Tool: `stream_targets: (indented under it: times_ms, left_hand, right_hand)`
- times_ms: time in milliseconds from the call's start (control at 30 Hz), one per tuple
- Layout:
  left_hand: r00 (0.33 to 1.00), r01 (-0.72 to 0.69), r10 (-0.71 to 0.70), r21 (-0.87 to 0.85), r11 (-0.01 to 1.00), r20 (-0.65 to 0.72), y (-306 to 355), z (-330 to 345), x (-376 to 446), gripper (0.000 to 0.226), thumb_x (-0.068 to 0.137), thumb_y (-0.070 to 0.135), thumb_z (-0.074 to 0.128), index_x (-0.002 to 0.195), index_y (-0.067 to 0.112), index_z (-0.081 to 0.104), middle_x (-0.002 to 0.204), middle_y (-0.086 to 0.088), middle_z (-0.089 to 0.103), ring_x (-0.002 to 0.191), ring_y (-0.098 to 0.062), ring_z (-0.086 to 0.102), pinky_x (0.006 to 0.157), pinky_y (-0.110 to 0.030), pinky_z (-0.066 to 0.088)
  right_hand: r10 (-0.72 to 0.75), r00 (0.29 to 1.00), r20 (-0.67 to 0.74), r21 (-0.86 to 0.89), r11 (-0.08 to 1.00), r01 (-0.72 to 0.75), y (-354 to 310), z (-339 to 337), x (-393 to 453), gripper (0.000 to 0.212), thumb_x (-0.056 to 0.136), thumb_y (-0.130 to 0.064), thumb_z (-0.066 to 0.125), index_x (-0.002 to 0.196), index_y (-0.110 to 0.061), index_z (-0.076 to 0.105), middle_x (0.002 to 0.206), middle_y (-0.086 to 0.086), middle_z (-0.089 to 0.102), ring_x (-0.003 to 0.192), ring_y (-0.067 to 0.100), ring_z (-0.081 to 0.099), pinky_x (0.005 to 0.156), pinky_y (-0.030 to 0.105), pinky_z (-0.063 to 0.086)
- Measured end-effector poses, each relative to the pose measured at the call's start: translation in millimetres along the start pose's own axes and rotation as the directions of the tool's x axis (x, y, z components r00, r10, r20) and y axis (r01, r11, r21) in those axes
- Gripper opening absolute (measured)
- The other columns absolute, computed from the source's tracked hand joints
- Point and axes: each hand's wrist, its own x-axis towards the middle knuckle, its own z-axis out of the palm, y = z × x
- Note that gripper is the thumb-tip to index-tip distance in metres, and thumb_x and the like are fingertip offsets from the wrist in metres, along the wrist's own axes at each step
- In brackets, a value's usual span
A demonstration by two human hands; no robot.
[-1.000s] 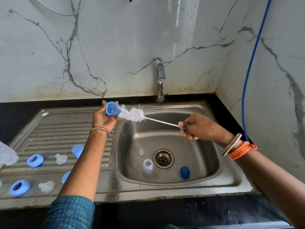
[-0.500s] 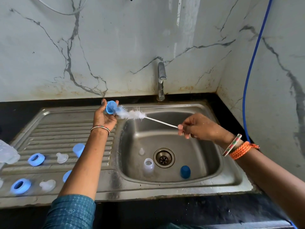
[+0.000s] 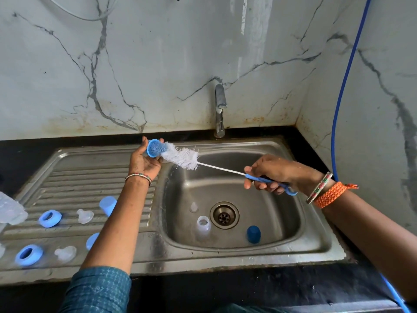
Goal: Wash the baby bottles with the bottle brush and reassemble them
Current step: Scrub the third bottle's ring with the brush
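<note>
Left hand (image 3: 144, 162): fingers curled round a small blue cap (image 3: 154, 148), held palm-up above the back edge of the sink, open mouth turned toward the brush so the bristles can enter. Right hand (image 3: 269, 173): fingers wrapped round the blue handle of the bottle brush (image 3: 180, 157), gripped near the wire end, probably for control of the thrust. White bristle head lies at the cap's mouth, its tip apparently just inside; the wire stem spans the gap between the hands over the sink basin (image 3: 282, 213), so drips would fall into it.

In the basin, near the drain (image 3: 224, 215): a clear bottle (image 3: 203, 227) lying mouth-up, a small clear teat (image 3: 193, 207) beside it, a dark blue cap (image 3: 253, 234) toward the front right. These look unwashed or waiting.

On the ribbed drainboard (image 3: 67, 177), left side: two blue collar rings (image 3: 49, 218) (image 3: 28, 254), two clear teats (image 3: 85, 215) (image 3: 65, 253), two pale blue caps (image 3: 108, 205) (image 3: 92, 240), and a clear bottle (image 3: 10, 211) at the far left edge, laid out apart, likely to drain. Tap (image 3: 220, 109) not running. Reassembly not yet begun.
</note>
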Motion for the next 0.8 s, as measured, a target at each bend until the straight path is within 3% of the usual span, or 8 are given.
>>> stream_targets:
  times_ms: [100,200,300,467,533,600,700,800]
  left_hand:
    - [0.999,-0.014,0.012,-0.044,0.999,-0.049,0,-2,5,0.035,0.091,0.018,0.056,0.061,0.022,0.075,0.077,-0.011,0.072,0.088,-0.023,0.065,0.087,-0.036,0.050]
    - [0.998,-0.012,0.010,-0.039,0.999,-0.060,1,-3,8,0.018,0.091,0.020,0.056,0.080,0.023,0.070,0.077,-0.009,0.072,0.086,-0.022,0.065,0.099,-0.035,0.042]
    - [0.999,-0.017,0.017,-0.018,1.000,-0.027,0,0,6,0.009,0.078,0.020,0.062,0.082,0.023,0.069,0.079,-0.009,0.072,0.086,-0.021,0.066,0.106,-0.036,0.038]
    - [1.000,-0.008,0.008,-0.047,0.999,0.010,1,6,-4,0.015,0.093,0.017,0.051,0.084,0.022,0.063,0.111,-0.013,0.063,0.108,-0.025,0.056,0.102,-0.042,0.039]
    - [0.999,0.001,0.001,-0.047,0.999,0.035,2,4,-3,0.007,0.085,0.018,0.057,0.091,0.019,0.059,0.100,-0.014,0.068,0.105,-0.025,0.058,0.099,-0.042,0.042]
    - [0.999,0.008,-0.007,-0.049,0.999,0.040,5,1,-1,0.027,0.071,0.019,0.063,0.097,0.016,0.059,0.086,-0.012,0.071,0.100,-0.025,0.062,0.095,-0.039,0.046]
    - [0.999,-0.001,0.002,-0.021,1.000,0.052,7,1,0,0.043,0.063,0.021,0.071,0.104,0.017,0.058,0.100,-0.011,0.065,0.099,-0.023,0.063,0.085,-0.032,0.053]
    - [0.996,0.014,-0.011,-0.042,0.999,0.086,7,0,2,0.072,0.035,0.016,0.092,0.101,0.017,0.062,0.096,-0.011,0.068,0.096,-0.024,0.066,0.085,-0.037,0.054]
  right_hand:
    - [-0.147,0.978,-0.151,-0.284,0.954,0.099,0,1,-2,0.031,0.096,-0.037,0.054,0.094,-0.008,0.067,0.068,0.003,0.064,0.048,0.010,0.052,0.046,0.024,0.045]
    - [-0.356,0.835,-0.420,-0.667,0.745,-0.018,5,7,-2,0.023,0.084,-0.043,0.068,0.093,-0.023,0.060,0.088,-0.003,0.065,0.077,0.018,0.062,0.068,0.036,0.054]
    - [-0.420,0.725,-0.546,-0.643,0.765,-0.040,1,8,-3,0.011,0.084,-0.034,0.065,0.083,-0.023,0.068,0.084,-0.001,0.066,0.081,0.022,0.061,0.071,0.033,0.050]
    - [-0.111,0.974,-0.195,-0.340,0.940,0.039,-4,0,-2,0.045,0.098,-0.026,0.047,0.059,-0.017,0.066,0.051,-0.002,0.051,0.049,0.011,0.046,0.053,0.021,0.038]
    - [-0.177,0.920,-0.350,-0.512,0.858,-0.030,1,4,0,0.037,0.097,-0.035,0.050,0.067,-0.022,0.068,0.063,-0.002,0.059,0.063,0.013,0.054,0.071,0.027,0.041]
    - [-0.428,0.721,-0.545,-0.706,0.699,-0.118,5,8,2,0.023,0.092,-0.038,0.057,0.079,-0.023,0.070,0.080,-0.002,0.066,0.086,0.020,0.058,0.087,0.034,0.031]
    - [-0.659,0.494,-0.567,-0.777,0.626,-0.058,5,11,2,0.008,0.081,-0.028,0.069,0.080,-0.020,0.067,0.085,-0.003,0.066,0.096,0.024,0.053,0.082,0.035,0.023]
    - [-0.523,0.640,-0.563,-0.704,0.710,-0.039,0,10,1,0.015,0.083,-0.031,0.067,0.072,-0.021,0.065,0.080,0.000,0.064,0.087,0.022,0.056,0.078,0.033,0.036]
